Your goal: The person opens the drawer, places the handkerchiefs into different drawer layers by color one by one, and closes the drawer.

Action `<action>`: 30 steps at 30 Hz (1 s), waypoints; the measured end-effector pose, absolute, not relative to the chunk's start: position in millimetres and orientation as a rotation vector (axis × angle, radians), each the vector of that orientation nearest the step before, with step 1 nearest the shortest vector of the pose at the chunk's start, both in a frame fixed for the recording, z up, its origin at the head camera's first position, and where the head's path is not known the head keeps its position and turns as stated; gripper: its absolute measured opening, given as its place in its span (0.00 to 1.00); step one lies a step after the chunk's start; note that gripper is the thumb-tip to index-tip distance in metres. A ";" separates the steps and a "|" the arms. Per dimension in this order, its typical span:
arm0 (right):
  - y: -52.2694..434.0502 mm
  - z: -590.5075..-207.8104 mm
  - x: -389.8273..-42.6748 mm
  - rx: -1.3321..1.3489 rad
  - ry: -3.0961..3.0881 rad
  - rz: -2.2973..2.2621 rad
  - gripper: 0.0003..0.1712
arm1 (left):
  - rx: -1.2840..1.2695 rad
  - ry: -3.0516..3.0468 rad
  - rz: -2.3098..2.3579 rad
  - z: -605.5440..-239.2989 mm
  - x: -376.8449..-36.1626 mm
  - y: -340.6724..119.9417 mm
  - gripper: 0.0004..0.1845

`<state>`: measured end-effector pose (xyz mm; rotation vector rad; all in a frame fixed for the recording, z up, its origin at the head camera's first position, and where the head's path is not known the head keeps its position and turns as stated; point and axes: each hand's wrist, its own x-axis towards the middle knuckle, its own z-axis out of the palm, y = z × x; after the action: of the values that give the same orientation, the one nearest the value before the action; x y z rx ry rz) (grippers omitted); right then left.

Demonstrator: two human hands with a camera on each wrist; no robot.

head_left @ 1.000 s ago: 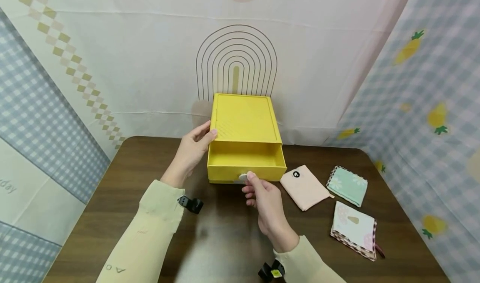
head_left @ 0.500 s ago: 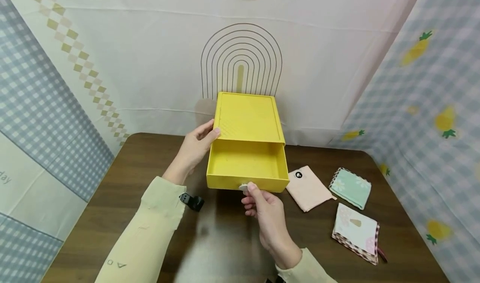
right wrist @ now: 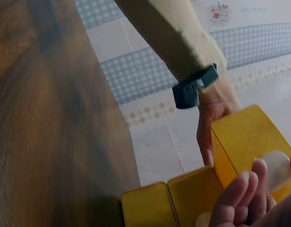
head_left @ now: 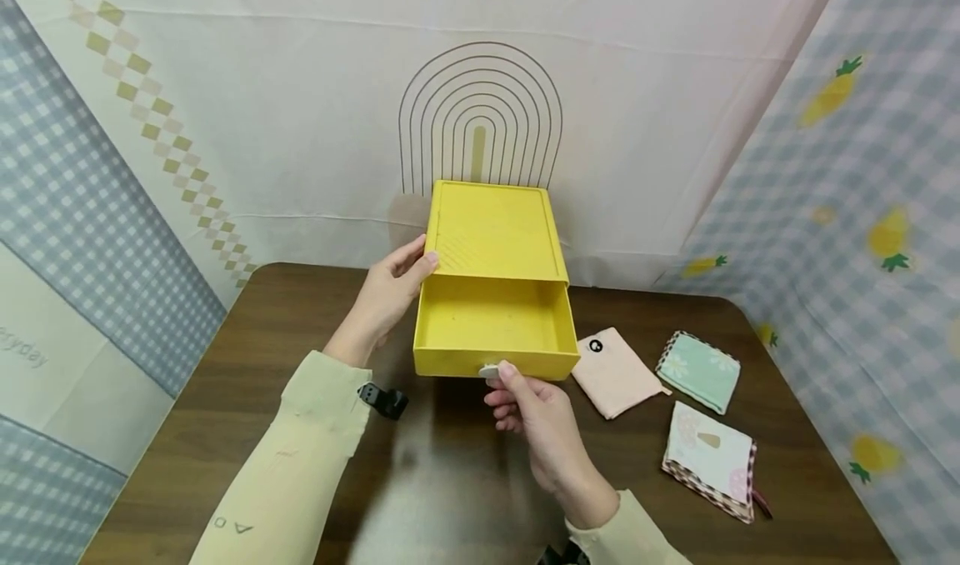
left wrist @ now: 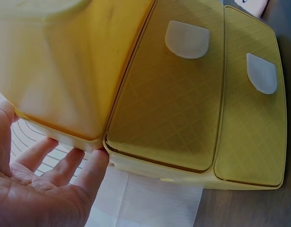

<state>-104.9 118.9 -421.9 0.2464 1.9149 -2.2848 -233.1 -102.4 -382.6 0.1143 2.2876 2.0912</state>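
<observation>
Yellow plastic box-shaped drawer (head_left: 450, 362): further out than earlier.
Right hand (head_left: 543, 423): fingers pinch white rounded plastic tab (head_left: 488, 372); pull level.
Left hand (head_left: 386, 294): extended fingers brace yellow boxy plastic cabinet (head_left: 495, 227).

The left forearm (head_left: 285, 457), in a cream sleeve (head_left: 326, 398), angles forward and inward to the left hand (head_left: 386, 294), which reaches farther ahead than the right; its fingers (left wrist: 67, 165) are nearly straight and slightly spread, the left thumb (head_left: 422, 269) set apart from them. Nearer the body, the right hand (head_left: 543, 423) pinches, right thumb (head_left: 514, 377) uppermost, the lower fingers (head_left: 506, 411) curled beneath. Behind it, the right forearm (head_left: 626, 536) slants in from the right, mostly outside the head view.
</observation>
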 end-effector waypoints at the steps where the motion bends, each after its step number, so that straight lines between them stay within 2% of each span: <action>1: 120.9 -421.9 -105.5 0.237 1.893 -2.281 0.31 | 0.111 2.286 2.095 -382.7 -233.1 -102.3 0.36; 6: 126.7 -421.5 -106.4 0.241 1.806 -2.281 0.35 | 0.100 2.292 2.092 -382.9 -232.7 -101.3 0.36; 20: 125.3 -416.7 -93.8 0.274 1.850 -2.226 0.32 | 0.122 2.326 2.088 -384.6 -232.0 -99.3 0.37; 24: 132.2 -419.8 -95.7 0.179 1.911 -2.165 0.32 | 0.127 2.319 2.096 -385.6 -233.3 -100.4 0.37; 30: 179.8 -439.0 -100.4 -0.135 2.241 -1.898 0.20 | 0.130 2.314 2.101 -387.0 -233.8 -99.5 0.36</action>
<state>-100.4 179.8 -439.0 -0.1347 2.2408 -1.8983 -233.8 -99.5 -387.0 0.1295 2.3136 2.1005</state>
